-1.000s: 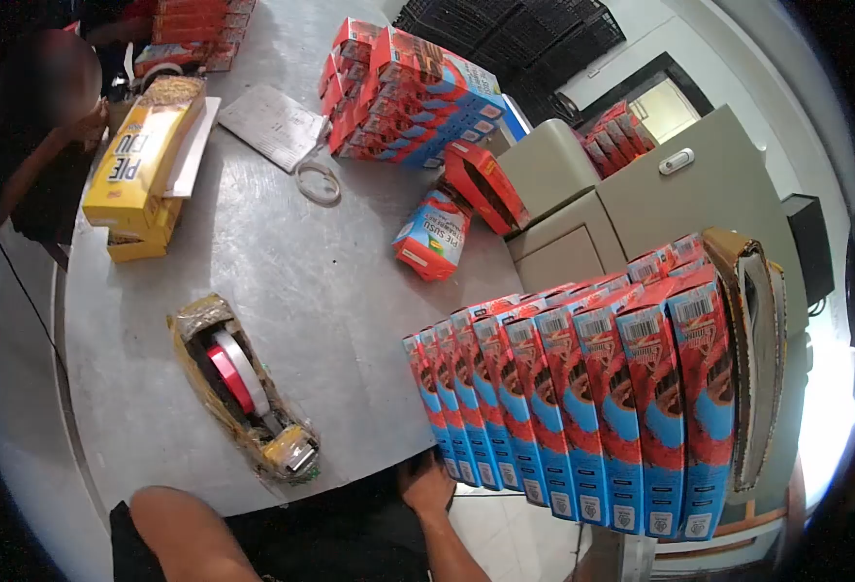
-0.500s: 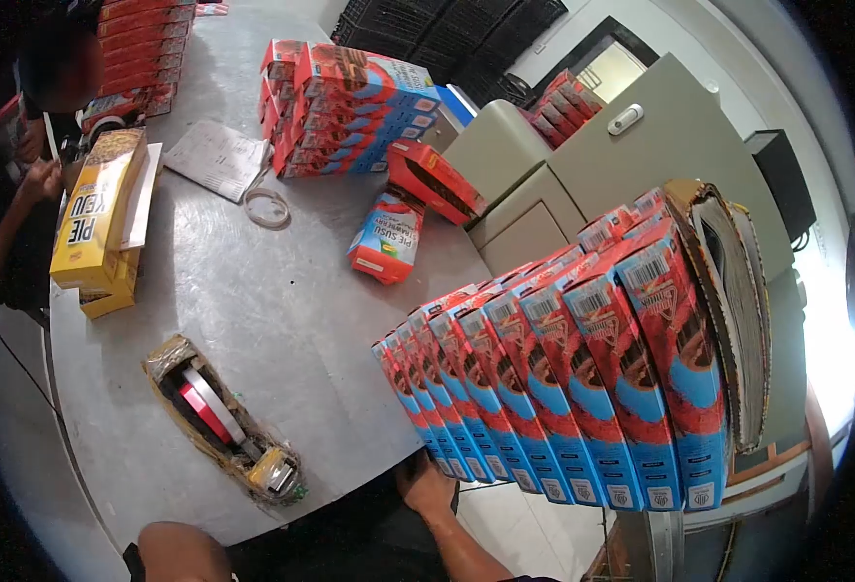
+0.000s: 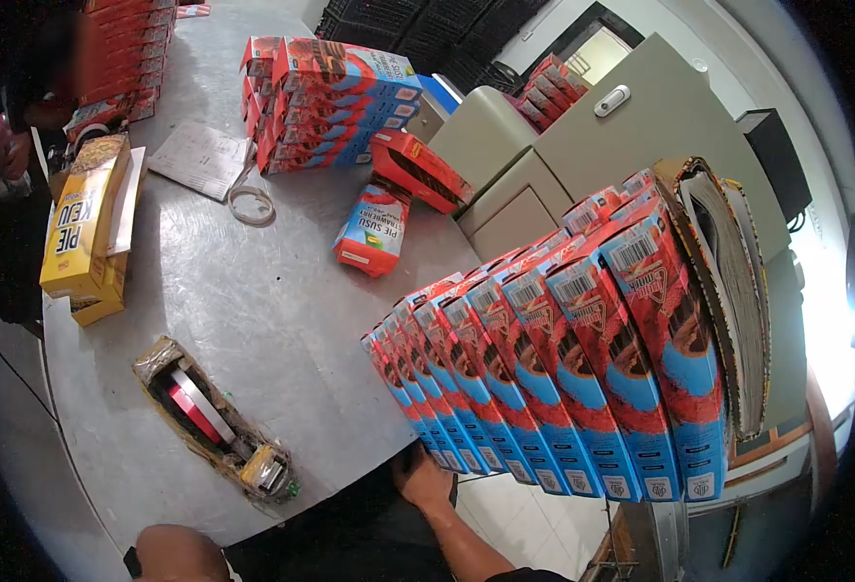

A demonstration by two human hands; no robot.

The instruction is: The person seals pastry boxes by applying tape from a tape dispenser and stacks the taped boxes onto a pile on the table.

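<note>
My right hand (image 3: 424, 482) is at the table's near edge, beside the lower end of a long row of red and blue pie boxes (image 3: 582, 369). Its fingers are in shadow, so I cannot tell what they do. Of my left arm (image 3: 180, 553) only a rounded bare part shows at the bottom left; the hand itself is out of sight. On the metal table (image 3: 301, 320) between them lies a tape dispenser (image 3: 216, 422) wrapped in brown tape, holding a red and white roll.
Two strawberry pie boxes (image 3: 374, 230) lie mid-table, near a stack of similar boxes (image 3: 335, 102). A tape roll (image 3: 251, 206) lies by some papers (image 3: 199, 158). Yellow boxes (image 3: 83, 233) stand left, beside another person (image 3: 10, 165). A thick binder (image 3: 728, 291) leans against the row's right end.
The view has shifted slightly, so the table and boxes appear a little further left. The other person's hand has moved left, away from the yellow boxes. My right hand stays by the table edge.
</note>
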